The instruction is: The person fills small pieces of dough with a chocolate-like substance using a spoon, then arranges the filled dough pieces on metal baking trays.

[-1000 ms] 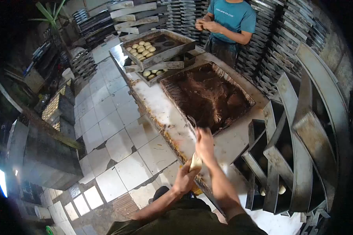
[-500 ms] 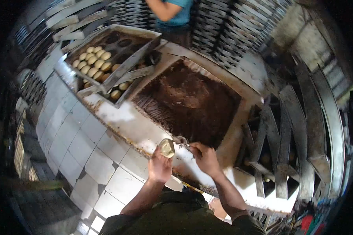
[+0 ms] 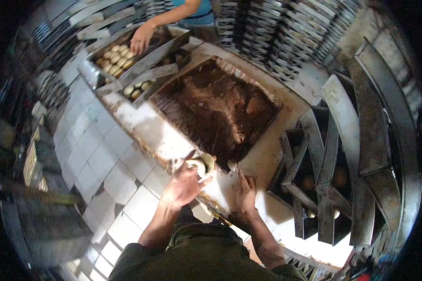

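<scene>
Lowered from half a second ago, the left hand (image 3: 183, 186) cups a flattened dough round (image 3: 200, 165) at the near edge of the brown filling tray (image 3: 218, 105); the right hand (image 3: 246, 192), grip unclear, rests just right of it, filling straight ahead.

One head-worn view — looking steeply down, close over the worktable (image 3: 140, 124); fisheye-curved edges.

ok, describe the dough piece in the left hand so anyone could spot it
Start at the big tray of dark brown filling mid-table and go to its near corner. There the left hand holds a pale dough disc, cupped open. Unlike the rounded dough balls in the far tray under another person's hand, it is flat and held off the table.
</scene>
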The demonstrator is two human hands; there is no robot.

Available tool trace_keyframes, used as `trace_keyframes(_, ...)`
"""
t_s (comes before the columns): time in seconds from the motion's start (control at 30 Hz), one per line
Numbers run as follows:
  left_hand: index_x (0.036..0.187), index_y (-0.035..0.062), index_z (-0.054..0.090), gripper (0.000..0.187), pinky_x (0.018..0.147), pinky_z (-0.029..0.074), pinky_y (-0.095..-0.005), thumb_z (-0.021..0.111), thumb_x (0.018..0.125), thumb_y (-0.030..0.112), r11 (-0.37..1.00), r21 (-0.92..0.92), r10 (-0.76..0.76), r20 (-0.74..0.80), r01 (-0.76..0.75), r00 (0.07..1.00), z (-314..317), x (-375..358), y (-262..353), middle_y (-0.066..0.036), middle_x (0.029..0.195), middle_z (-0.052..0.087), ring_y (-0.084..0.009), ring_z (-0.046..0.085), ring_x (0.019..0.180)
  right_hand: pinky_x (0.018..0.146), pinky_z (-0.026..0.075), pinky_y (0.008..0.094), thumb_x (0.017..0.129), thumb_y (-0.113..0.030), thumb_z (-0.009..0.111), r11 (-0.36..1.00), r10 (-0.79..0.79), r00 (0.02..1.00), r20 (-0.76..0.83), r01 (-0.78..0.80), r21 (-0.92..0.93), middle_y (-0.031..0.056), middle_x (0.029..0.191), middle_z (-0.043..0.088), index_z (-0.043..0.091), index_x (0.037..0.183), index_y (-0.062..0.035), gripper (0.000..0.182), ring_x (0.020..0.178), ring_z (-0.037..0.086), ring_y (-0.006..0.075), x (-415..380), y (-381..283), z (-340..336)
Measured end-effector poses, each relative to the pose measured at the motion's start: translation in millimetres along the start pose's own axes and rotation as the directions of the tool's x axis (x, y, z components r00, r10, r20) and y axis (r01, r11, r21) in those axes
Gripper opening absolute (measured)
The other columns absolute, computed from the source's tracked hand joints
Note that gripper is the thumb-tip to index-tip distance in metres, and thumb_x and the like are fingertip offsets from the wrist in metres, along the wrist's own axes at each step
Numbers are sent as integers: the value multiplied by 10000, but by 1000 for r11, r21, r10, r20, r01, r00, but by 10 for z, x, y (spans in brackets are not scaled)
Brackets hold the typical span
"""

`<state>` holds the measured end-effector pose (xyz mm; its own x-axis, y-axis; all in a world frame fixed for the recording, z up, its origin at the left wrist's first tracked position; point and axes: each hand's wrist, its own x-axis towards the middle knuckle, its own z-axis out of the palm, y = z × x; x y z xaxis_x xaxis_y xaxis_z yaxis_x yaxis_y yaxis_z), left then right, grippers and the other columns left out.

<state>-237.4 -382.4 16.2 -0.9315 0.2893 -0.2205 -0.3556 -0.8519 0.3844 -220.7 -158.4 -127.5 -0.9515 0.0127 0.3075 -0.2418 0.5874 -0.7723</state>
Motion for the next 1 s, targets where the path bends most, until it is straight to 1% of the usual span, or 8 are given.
trace_keyframes(0.03,1218,140,433,547,770,466,-345,686,733,133,989,-107,-97,37,100,995,-169,-32,-203,-116,1077,557,-215,540,971,765,419,306,824,-57,542,974,-89,995,52,98,-203,130,1014,521,558,1120,-17,299,893,512,240,0,-119,-62)
trace_keyframes(0.1,1185,132,446,537,769,468,-339,694,709,135,982,-118,-150,3,149,989,-262,-151,-588,-93,997,570,-205,550,914,835,417,344,834,-30,533,831,366,930,33,-342,439,163,1011,556,581,1100,-13,271,917,508,280,-76,-68,51)
trace_keyframes(0.17,1249,94,375,591,701,492,-349,611,707,96,975,83,-191,-141,204,971,-141,-398,-798,-117,931,559,-216,569,762,742,433,300,878,-112,523,986,-92,996,17,93,-139,118,916,586,608,1013,10,201,817,527,221,-18,-391,-298)
trace_keyframes(0.3,1376,99,61,800,615,510,-353,514,726,-10,819,536,-229,-27,207,973,-58,-772,-1038,-138,912,539,-236,587,764,621,412,244,936,-321,439,708,114,706,699,-551,441,57,794,581,605,990,12,376,694,493,109,-147,-835,-691)
trace_keyframes(0.47,1383,91,31,817,599,519,-326,503,726,-23,716,643,-342,-17,272,939,-218,-1086,-1188,-147,965,528,-226,593,717,645,436,265,888,-172,528,967,-91,906,413,-20,255,77,876,530,568,1031,11,235,714,535,135,-628,-1198,-1008)
trace_keyframes(0.57,1385,121,56,797,573,513,-299,472,722,-27,713,656,-389,78,247,918,-196,-1266,-1427,-158,963,540,-223,602,742,659,451,265,861,-121,564,923,-60,789,611,-190,336,72,843,523,578,991,4,181,749,554,156,-960,-1156,-1201)
trace_keyframes(0.73,1248,92,360,429,705,495,-346,372,837,-31,933,55,-335,-220,354,916,-42,-1463,-1954,-169,1038,554,-238,573,912,674,490,344,731,-64,671,929,-321,920,226,352,-112,93,883,530,556,967,-53,263,813,548,282,-1766,-1277,-1443)
trace_keyframes(1.0,1226,11,427,371,855,452,-311,521,870,55,658,709,-525,188,255,830,499,-1520,-2738,-64,1109,531,-150,524,998,656,515,295,839,-27,577,911,254,909,330,-340,235,160,929,611,502,1000,19,183,798,645,209,-2127,-1028,-2802)
